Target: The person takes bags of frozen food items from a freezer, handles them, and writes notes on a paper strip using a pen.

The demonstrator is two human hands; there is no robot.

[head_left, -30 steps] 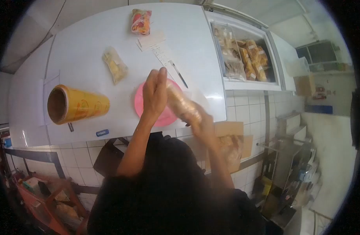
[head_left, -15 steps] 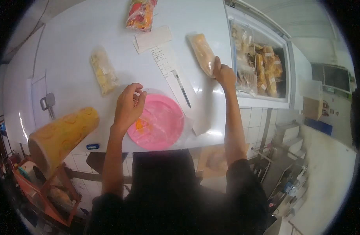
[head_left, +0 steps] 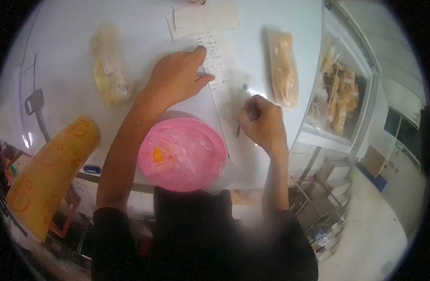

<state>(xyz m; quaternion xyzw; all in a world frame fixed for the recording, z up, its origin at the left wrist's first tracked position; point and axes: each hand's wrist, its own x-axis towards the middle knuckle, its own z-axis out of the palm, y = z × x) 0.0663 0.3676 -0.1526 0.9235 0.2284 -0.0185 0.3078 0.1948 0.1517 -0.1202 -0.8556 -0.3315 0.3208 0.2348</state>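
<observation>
My left hand (head_left: 177,75) lies over the left edge of a long handwritten paper list (head_left: 218,63), thumb and forefinger apart. Over the lower part of the same paper, my right hand (head_left: 265,122) is closed around a pen (head_left: 238,130), whose tip points down at the sheet. To the right of the list rests a clear bag of light-brown food (head_left: 284,70), touched by neither hand. Below my left hand sits a pink plastic plate or basin (head_left: 147,175) with clear plastic and an orange bit on it. Another bag of pale yellow food (head_left: 109,70) lies to the left.
A large yellow printed roll (head_left: 56,173) juts over the front left edge, beside a small blue object (head_left: 92,169). A metal scraper-like tool (head_left: 35,104) lies further left. At right, an open chest freezer (head_left: 313,126) holds bagged food. Folded paper (head_left: 205,16) lies at the back.
My right hand has let go of the light-brown food bag and taken up the pen. My left hand has moved from beside the pink basin up onto the list. The view has shifted closer.
</observation>
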